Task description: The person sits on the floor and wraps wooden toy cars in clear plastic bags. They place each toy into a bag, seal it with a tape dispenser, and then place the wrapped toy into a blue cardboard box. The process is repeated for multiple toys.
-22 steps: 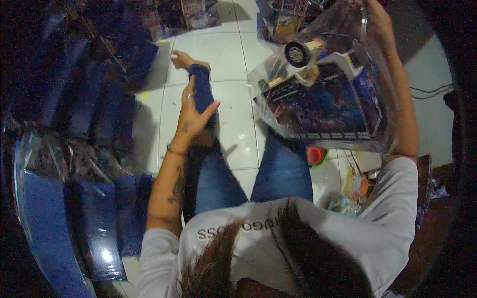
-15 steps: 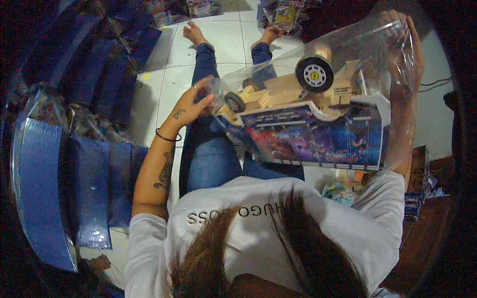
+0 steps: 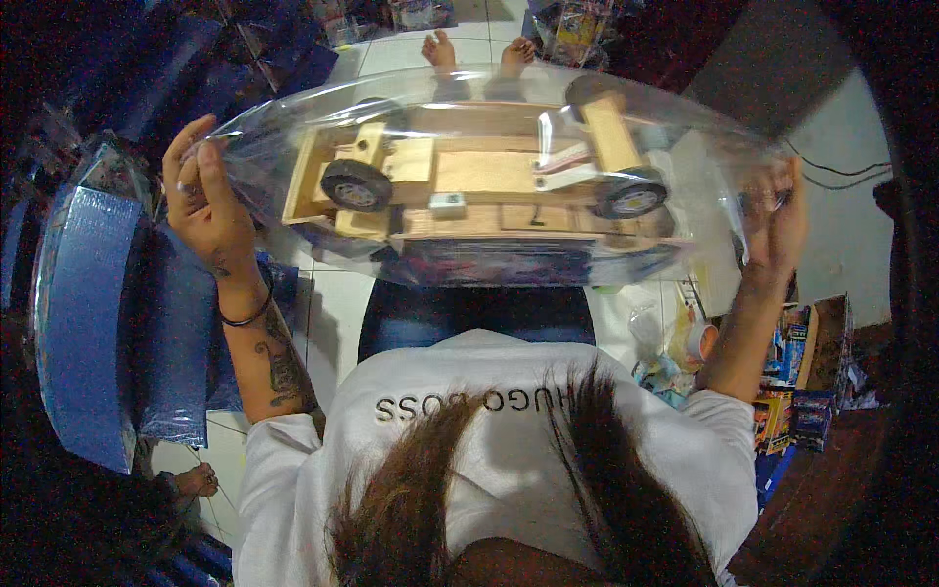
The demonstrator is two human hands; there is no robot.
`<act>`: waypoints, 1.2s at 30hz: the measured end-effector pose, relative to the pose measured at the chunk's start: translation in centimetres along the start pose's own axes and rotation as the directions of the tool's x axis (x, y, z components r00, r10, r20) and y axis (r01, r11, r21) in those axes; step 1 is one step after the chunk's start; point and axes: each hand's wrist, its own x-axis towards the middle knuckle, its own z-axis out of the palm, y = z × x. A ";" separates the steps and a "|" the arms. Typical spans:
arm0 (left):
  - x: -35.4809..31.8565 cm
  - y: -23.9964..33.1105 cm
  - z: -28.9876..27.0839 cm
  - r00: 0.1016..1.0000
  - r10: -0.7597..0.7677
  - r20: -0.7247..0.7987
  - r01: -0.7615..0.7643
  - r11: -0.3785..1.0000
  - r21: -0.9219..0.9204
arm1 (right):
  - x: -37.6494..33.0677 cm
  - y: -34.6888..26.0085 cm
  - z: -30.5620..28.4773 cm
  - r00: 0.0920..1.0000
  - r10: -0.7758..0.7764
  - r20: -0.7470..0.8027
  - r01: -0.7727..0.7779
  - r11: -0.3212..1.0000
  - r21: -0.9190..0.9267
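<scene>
A wooden toy truck [image 3: 479, 171] lies inside a clear plastic bag [image 3: 264, 147], held in the air above my thighs. Its underside faces me, with pale wood framing and black wheels. The dark printed side panel [image 3: 479, 266] shows along the lower edge, blurred by motion. At the bag's left end, my left hand [image 3: 210, 196] grips the plastic between thumb and fingers. My right hand [image 3: 775, 210] is closed on the bag's right end, with its fingers partly behind the film. The bag is stretched between both hands.
Blue wrapped packages [image 3: 88, 313] stand in a row to the left. A person's foot [image 3: 196, 479] rests at the lower left. On the right are a roll of tape [image 3: 699, 340], colourful small boxes [image 3: 787, 347] and dark cables [image 3: 841, 174]. More wrapped packages [image 3: 577, 29] lie beyond my feet.
The bagged truck has turned from a tilt, printed side showing, to level with its underside showing. My left hand has moved outward to the left and my right hand has come down.
</scene>
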 end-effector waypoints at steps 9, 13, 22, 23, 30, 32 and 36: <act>-2.9 -2.7 -0.2 0.991 0.029 -0.129 -0.032 0.999 -0.024 | -1.6 5.4 1.2 0.942 0.285 0.176 -0.289 0.957 -0.006; -3.1 -2.6 -0.3 0.976 -0.121 -0.183 0.091 0.982 -0.163 | -0.1 4.1 2.4 0.772 0.466 0.432 -0.386 0.884 -0.263; -3.2 -2.6 -0.8 0.989 -0.077 -0.129 0.067 0.995 -0.080 | -2.2 7.1 0.8 0.638 0.306 0.707 -0.463 0.886 0.035; -3.2 -2.7 -0.9 0.989 -0.109 -0.101 0.093 0.983 -0.159 | -2.3 7.2 0.9 0.558 0.325 0.763 -0.444 0.894 -0.057; -2.2 -3.3 -0.9 0.957 -0.283 -0.057 0.244 0.898 -0.366 | -0.2 8.5 2.5 0.688 0.058 0.724 -0.360 0.893 0.271; -2.1 -3.1 -0.9 0.889 -0.440 0.124 0.456 0.834 -0.312 | -0.4 9.9 2.8 0.651 0.075 0.755 -0.469 0.822 0.323; -2.5 -3.3 -1.5 0.959 -0.184 0.215 0.238 0.936 -0.260 | -1.9 12.0 4.0 0.787 0.234 0.570 -0.233 0.969 -0.076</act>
